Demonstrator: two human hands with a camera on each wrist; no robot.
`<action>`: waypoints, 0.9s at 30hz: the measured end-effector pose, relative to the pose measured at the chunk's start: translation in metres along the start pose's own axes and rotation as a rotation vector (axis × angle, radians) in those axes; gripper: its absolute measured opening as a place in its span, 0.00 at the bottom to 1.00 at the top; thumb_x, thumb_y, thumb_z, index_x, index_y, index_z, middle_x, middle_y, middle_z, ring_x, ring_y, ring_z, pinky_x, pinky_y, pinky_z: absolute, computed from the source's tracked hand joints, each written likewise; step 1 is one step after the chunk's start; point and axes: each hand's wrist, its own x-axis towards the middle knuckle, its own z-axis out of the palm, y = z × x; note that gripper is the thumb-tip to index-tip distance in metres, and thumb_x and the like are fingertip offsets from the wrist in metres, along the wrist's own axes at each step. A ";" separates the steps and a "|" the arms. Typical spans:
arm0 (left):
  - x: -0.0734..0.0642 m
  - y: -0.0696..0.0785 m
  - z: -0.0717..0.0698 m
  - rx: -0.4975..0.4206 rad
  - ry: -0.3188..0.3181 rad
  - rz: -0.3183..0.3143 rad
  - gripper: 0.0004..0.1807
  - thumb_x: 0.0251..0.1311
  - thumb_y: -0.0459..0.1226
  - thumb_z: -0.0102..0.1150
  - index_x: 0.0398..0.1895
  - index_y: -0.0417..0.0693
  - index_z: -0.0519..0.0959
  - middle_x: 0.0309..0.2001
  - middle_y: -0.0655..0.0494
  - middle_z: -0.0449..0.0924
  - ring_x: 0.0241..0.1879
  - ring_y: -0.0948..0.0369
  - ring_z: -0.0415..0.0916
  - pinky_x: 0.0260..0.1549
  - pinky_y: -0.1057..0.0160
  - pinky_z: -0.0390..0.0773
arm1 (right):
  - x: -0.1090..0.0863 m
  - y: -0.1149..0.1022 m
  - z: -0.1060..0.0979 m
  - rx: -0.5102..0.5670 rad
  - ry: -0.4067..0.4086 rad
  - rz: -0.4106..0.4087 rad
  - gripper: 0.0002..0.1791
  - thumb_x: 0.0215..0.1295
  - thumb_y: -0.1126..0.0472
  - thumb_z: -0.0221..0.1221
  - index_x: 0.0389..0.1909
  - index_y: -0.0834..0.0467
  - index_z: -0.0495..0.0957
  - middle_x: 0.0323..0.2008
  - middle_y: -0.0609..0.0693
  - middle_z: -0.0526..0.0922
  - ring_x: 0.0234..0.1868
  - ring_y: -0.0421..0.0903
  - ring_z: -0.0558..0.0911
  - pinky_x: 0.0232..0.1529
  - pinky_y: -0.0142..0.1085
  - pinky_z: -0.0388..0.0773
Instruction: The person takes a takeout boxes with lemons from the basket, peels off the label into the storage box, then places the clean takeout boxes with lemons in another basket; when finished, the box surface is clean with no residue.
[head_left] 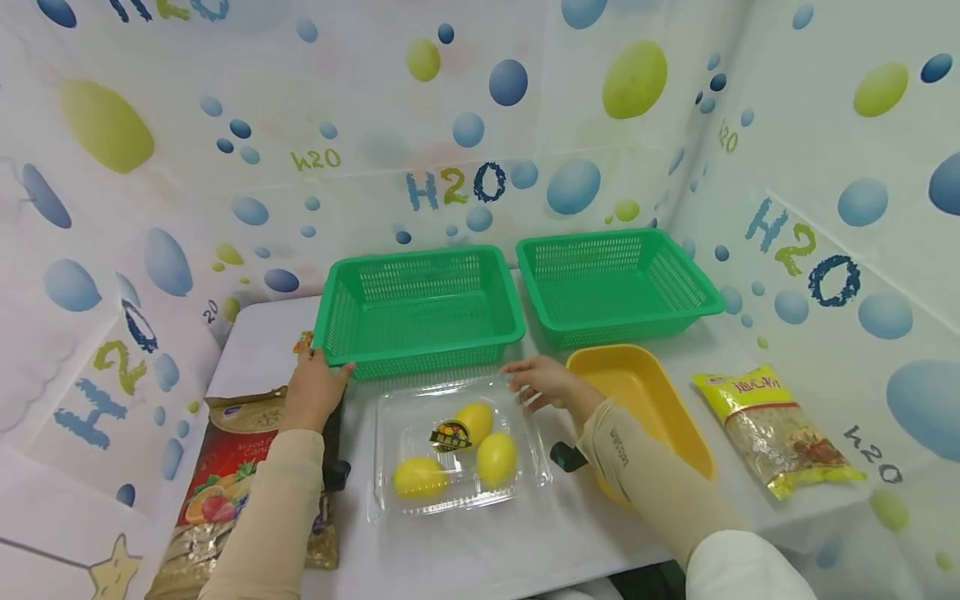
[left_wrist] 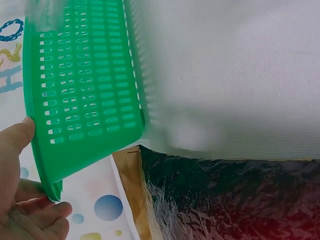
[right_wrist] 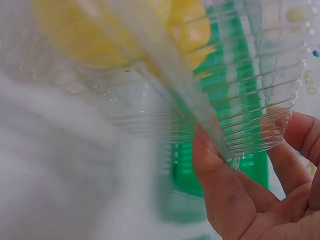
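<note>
In the head view, my left hand is at the front left corner of the left green basket. It pinches the basket's rim, the thumb on one side and the fingers beyond it in the left wrist view. My right hand grips the far right corner of a clear plastic clamshell box. Seen from the right wrist, the thumb presses the box's edge while fingers curl round the ribbed side. Inside the closed box lie three lemons, under a dark round label.
A second green basket stands at the back right. Nearer is a yellow tray, partly behind my right forearm. A yellow-ended food packet lies at far right. A red and gold candy bag lies under my left forearm.
</note>
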 end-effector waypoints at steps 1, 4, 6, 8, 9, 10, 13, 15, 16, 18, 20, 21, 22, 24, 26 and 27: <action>0.000 0.000 0.000 -0.005 -0.002 -0.002 0.39 0.66 0.47 0.46 0.64 0.20 0.51 0.63 0.25 0.49 0.58 0.32 0.58 0.53 0.37 0.66 | 0.001 0.002 0.000 -0.001 0.002 0.003 0.25 0.58 0.70 0.50 0.60 0.63 0.69 0.29 0.51 0.74 0.21 0.42 0.73 0.20 0.33 0.78; 0.000 0.000 -0.001 -0.015 -0.004 -0.004 0.40 0.66 0.48 0.46 0.64 0.20 0.50 0.63 0.24 0.49 0.58 0.32 0.57 0.53 0.37 0.65 | 0.003 0.007 0.001 -0.013 0.011 0.016 0.25 0.57 0.70 0.50 0.59 0.62 0.70 0.30 0.51 0.74 0.21 0.41 0.72 0.21 0.34 0.78; 0.000 0.001 -0.001 -0.017 0.002 -0.006 0.40 0.66 0.48 0.46 0.64 0.20 0.50 0.63 0.24 0.49 0.58 0.32 0.57 0.54 0.37 0.64 | 0.003 0.010 0.001 -0.016 0.014 0.028 0.25 0.57 0.70 0.50 0.58 0.61 0.71 0.31 0.52 0.75 0.21 0.42 0.72 0.21 0.34 0.78; 0.000 0.001 -0.001 -0.020 0.010 -0.010 0.40 0.66 0.48 0.46 0.64 0.20 0.50 0.63 0.24 0.50 0.59 0.32 0.57 0.55 0.38 0.64 | 0.003 0.013 0.002 -0.028 0.014 0.034 0.25 0.58 0.69 0.50 0.58 0.61 0.71 0.32 0.52 0.75 0.21 0.42 0.71 0.21 0.33 0.78; 0.001 0.002 -0.001 -0.022 0.011 -0.012 0.40 0.66 0.48 0.46 0.64 0.20 0.50 0.63 0.24 0.50 0.59 0.32 0.57 0.55 0.37 0.63 | 0.003 0.014 0.002 -0.033 0.014 0.034 0.24 0.58 0.69 0.50 0.59 0.61 0.70 0.32 0.52 0.74 0.21 0.42 0.71 0.21 0.33 0.78; 0.001 0.002 -0.001 -0.024 0.014 -0.012 0.40 0.66 0.48 0.47 0.64 0.20 0.50 0.63 0.24 0.50 0.59 0.32 0.57 0.55 0.38 0.63 | 0.003 0.016 0.001 -0.032 0.014 0.039 0.24 0.59 0.69 0.49 0.59 0.61 0.70 0.32 0.52 0.74 0.22 0.42 0.71 0.21 0.33 0.78; 0.000 0.004 -0.001 -0.026 0.020 -0.007 0.40 0.66 0.48 0.47 0.64 0.20 0.50 0.63 0.24 0.50 0.59 0.32 0.57 0.56 0.38 0.63 | 0.002 0.018 0.001 -0.033 0.008 0.050 0.24 0.60 0.69 0.48 0.59 0.61 0.70 0.32 0.52 0.74 0.22 0.42 0.71 0.22 0.33 0.78; 0.000 0.004 -0.001 -0.025 0.021 -0.007 0.40 0.66 0.48 0.46 0.64 0.20 0.50 0.63 0.24 0.50 0.59 0.32 0.57 0.56 0.38 0.63 | 0.002 0.018 0.000 -0.038 -0.001 0.053 0.24 0.61 0.68 0.47 0.60 0.61 0.69 0.32 0.52 0.74 0.22 0.42 0.71 0.23 0.34 0.79; -0.001 0.004 -0.001 -0.026 0.024 -0.008 0.40 0.66 0.47 0.47 0.64 0.20 0.50 0.63 0.25 0.50 0.60 0.33 0.57 0.56 0.38 0.63 | 0.002 0.018 0.000 -0.040 -0.006 0.054 0.24 0.61 0.68 0.47 0.60 0.61 0.69 0.32 0.52 0.74 0.23 0.42 0.71 0.23 0.34 0.79; -0.001 0.004 0.000 -0.031 0.023 -0.015 0.40 0.66 0.47 0.47 0.65 0.21 0.49 0.64 0.25 0.50 0.60 0.33 0.57 0.56 0.38 0.63 | 0.002 0.017 0.000 -0.051 -0.021 0.049 0.25 0.60 0.68 0.47 0.61 0.61 0.68 0.32 0.51 0.73 0.23 0.41 0.70 0.23 0.34 0.79; -0.002 0.004 0.000 -0.035 0.025 -0.022 0.40 0.66 0.48 0.47 0.65 0.21 0.49 0.64 0.26 0.49 0.61 0.34 0.56 0.56 0.38 0.63 | 0.003 0.017 -0.001 -0.056 -0.033 0.048 0.25 0.60 0.68 0.47 0.61 0.60 0.68 0.32 0.51 0.73 0.23 0.41 0.70 0.23 0.34 0.79; -0.002 0.003 0.001 -0.041 0.028 -0.023 0.40 0.66 0.48 0.47 0.65 0.22 0.49 0.64 0.26 0.49 0.61 0.34 0.56 0.56 0.38 0.63 | 0.003 0.017 -0.001 -0.060 -0.038 0.045 0.25 0.60 0.68 0.47 0.61 0.60 0.68 0.32 0.50 0.73 0.23 0.41 0.70 0.24 0.34 0.79; -0.002 0.003 0.001 -0.045 0.033 -0.023 0.40 0.66 0.48 0.47 0.65 0.22 0.49 0.64 0.26 0.49 0.61 0.34 0.55 0.56 0.38 0.63 | 0.003 0.017 -0.001 -0.062 -0.043 0.045 0.26 0.60 0.68 0.47 0.61 0.60 0.67 0.32 0.50 0.73 0.23 0.41 0.70 0.24 0.34 0.79; -0.002 0.003 0.002 -0.055 0.048 -0.023 0.40 0.66 0.47 0.47 0.65 0.22 0.49 0.64 0.27 0.50 0.62 0.35 0.55 0.57 0.38 0.62 | 0.004 0.017 -0.002 -0.061 -0.048 0.053 0.26 0.60 0.68 0.47 0.62 0.60 0.67 0.32 0.50 0.73 0.23 0.41 0.70 0.24 0.35 0.79; -0.003 0.002 0.003 -0.071 0.062 -0.025 0.39 0.66 0.47 0.47 0.66 0.23 0.50 0.65 0.27 0.50 0.63 0.35 0.54 0.58 0.39 0.61 | 0.004 0.017 -0.003 -0.063 -0.053 0.054 0.26 0.60 0.68 0.47 0.62 0.60 0.67 0.32 0.50 0.73 0.24 0.41 0.70 0.25 0.35 0.79; -0.003 0.002 0.004 -0.078 0.068 -0.024 0.39 0.66 0.47 0.47 0.65 0.22 0.49 0.65 0.26 0.49 0.63 0.36 0.53 0.59 0.39 0.60 | 0.004 0.017 -0.003 -0.064 -0.054 0.056 0.26 0.61 0.68 0.47 0.62 0.60 0.67 0.32 0.50 0.73 0.24 0.41 0.70 0.25 0.34 0.79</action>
